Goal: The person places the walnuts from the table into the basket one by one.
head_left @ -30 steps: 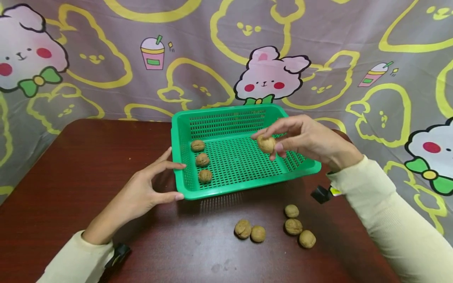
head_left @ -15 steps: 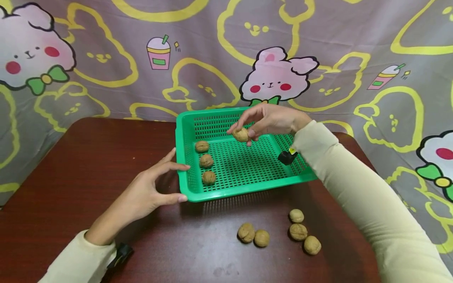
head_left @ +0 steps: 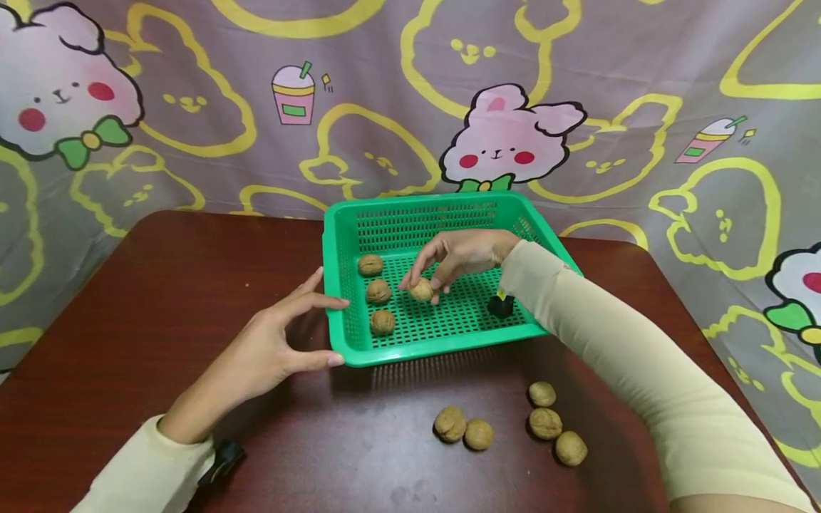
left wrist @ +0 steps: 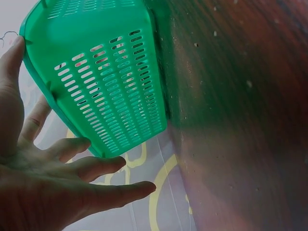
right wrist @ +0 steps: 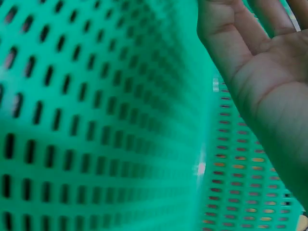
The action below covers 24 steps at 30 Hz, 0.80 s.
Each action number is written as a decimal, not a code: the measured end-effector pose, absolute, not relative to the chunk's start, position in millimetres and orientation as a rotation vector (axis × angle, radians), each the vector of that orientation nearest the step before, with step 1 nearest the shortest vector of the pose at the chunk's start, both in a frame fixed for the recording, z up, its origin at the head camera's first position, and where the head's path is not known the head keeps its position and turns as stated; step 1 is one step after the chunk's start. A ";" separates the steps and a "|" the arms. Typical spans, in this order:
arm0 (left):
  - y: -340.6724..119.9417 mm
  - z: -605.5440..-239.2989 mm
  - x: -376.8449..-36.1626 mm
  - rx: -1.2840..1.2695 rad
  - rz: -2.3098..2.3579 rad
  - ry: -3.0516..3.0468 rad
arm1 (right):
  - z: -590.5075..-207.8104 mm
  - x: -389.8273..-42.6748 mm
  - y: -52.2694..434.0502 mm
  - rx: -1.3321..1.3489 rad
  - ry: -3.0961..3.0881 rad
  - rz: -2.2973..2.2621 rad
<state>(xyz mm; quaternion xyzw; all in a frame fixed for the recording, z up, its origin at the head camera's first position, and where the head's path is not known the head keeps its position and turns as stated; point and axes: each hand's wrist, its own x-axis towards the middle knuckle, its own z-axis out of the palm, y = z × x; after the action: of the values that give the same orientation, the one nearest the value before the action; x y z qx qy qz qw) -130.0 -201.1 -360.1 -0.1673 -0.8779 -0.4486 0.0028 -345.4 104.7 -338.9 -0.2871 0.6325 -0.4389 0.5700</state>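
A green perforated basket [head_left: 442,348] stands on the dark wooden table [head_left: 128,306]. Three walnuts [head_left: 378,291] lie in a column along its left side. My right hand [head_left: 457,258] reaches down inside the basket and pinches a fourth walnut [head_left: 421,289] in its fingertips, low over the basket floor, just right of the column. My left hand [head_left: 276,345] rests with straight fingers against the basket's near-left corner; in the left wrist view the left hand [left wrist: 53,178] lies spread beside the basket's wall [left wrist: 110,82]. The right wrist view shows only my palm [right wrist: 264,72] and green mesh [right wrist: 96,120].
Several loose walnuts [head_left: 507,427] lie on the table in front of the basket, toward the right. A printed cloth backdrop [head_left: 410,92] hangs behind the table. Small black wrist cameras [head_left: 500,306] sit on both sleeves.
My right hand has carried the walnut from over the basket's right side leftward and down to the floor beside the three walnuts. The left hand has stayed at the corner.
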 end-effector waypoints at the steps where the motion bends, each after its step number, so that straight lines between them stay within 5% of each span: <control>1: -201.3 -359.7 -130.1 -0.523 -1.405 -2.753 | -341.4 -345.2 103.6 -0.672 1.480 -1.019; 24: -197.1 -356.1 -129.1 -0.455 -1.350 -2.780 | -360.7 -342.2 90.2 -0.643 1.443 -0.841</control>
<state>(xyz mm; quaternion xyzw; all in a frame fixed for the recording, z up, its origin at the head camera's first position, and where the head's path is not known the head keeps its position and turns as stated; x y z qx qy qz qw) -129.1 -197.1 -356.1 -0.1456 -0.8899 -0.4321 0.0091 -342.2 90.2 -360.7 -0.2805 0.6289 -0.3667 0.6256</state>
